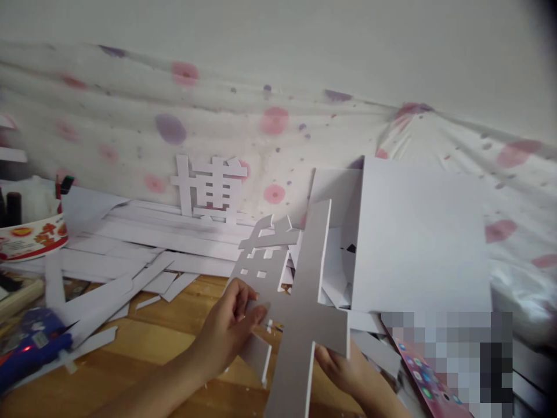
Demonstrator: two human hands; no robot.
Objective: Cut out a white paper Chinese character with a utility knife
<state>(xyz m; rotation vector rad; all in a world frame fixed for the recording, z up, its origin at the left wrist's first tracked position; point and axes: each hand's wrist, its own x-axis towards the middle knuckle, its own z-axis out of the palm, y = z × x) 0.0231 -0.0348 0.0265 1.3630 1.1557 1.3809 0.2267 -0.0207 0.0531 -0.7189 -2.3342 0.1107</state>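
A large cut-out Chinese character of white foam board (300,313) is held tilted above the wooden table. My left hand (237,319) grips its left part, thumb on the face and fingers curled at the edge. Under the right end of its crossbar, my right hand (337,363) holds it from behind, with most of its fingers hidden by the board. Small square openings pierce the left part of the character. Farther back, a second white cut-out character (211,188) leans upright against the wall covering.
White board strips (165,238) lie piled at the back and left. A blue glue gun (37,342) with a red light rests at left, near a printed paper bucket (35,238). Blank white boards (422,238) stand at right, behind a phone (424,371). The wooden table (161,342) runs beneath.
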